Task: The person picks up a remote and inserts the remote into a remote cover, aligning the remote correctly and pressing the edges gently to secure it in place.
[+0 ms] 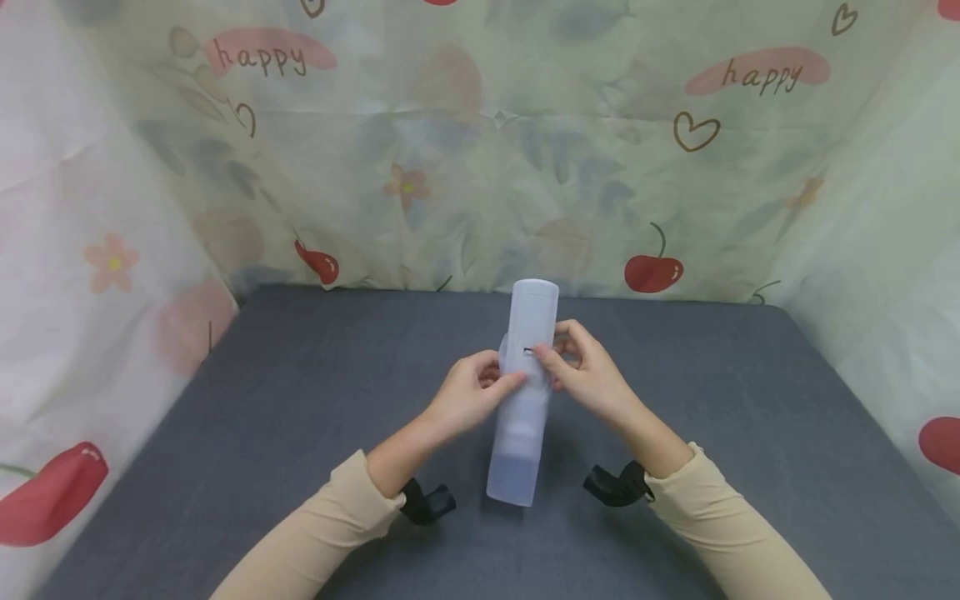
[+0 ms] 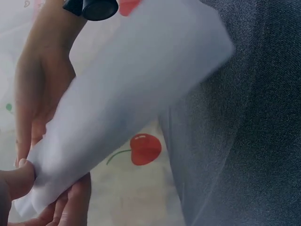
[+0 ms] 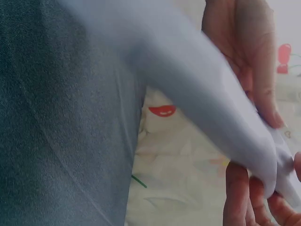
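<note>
Above the dark table (image 1: 337,358), side edges (image 1: 147,450) well apart — left hand (image 1: 471,388), right hand (image 1: 591,372), both grips pinching a long white object (image 1: 523,421).

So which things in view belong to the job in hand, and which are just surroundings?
Job:
- long whitish object
- left grip and right grip, both holding it

Surroundings:
- dark tabletop
- cherry-printed cloth
- black pieces at the wrists

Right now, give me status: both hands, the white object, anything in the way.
Left hand and right hand both gripping. Long white object held between them, over dark tabletop. Nothing seen in the way.
</note>
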The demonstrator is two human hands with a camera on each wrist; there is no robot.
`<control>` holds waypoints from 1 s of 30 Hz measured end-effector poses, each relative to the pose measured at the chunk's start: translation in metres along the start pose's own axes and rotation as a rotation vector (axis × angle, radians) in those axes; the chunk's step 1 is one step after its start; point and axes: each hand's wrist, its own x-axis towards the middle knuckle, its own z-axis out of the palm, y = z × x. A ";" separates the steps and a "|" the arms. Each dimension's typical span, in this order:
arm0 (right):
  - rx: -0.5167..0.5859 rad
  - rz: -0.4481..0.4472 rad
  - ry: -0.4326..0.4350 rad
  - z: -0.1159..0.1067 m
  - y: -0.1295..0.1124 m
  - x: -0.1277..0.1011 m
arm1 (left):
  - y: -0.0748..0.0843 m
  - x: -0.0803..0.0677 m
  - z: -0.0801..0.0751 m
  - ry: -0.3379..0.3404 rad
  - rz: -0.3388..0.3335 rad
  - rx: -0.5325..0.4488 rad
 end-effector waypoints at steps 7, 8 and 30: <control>0.061 0.028 -0.023 -0.004 0.002 -0.009 | -0.001 0.000 -0.002 0.099 0.035 -0.089; 0.057 0.037 -0.032 -0.004 0.003 -0.011 | -0.001 0.000 -0.002 0.113 0.034 -0.095; -0.008 0.003 0.123 0.013 0.002 -0.018 | 0.000 0.002 -0.008 -0.042 0.043 0.024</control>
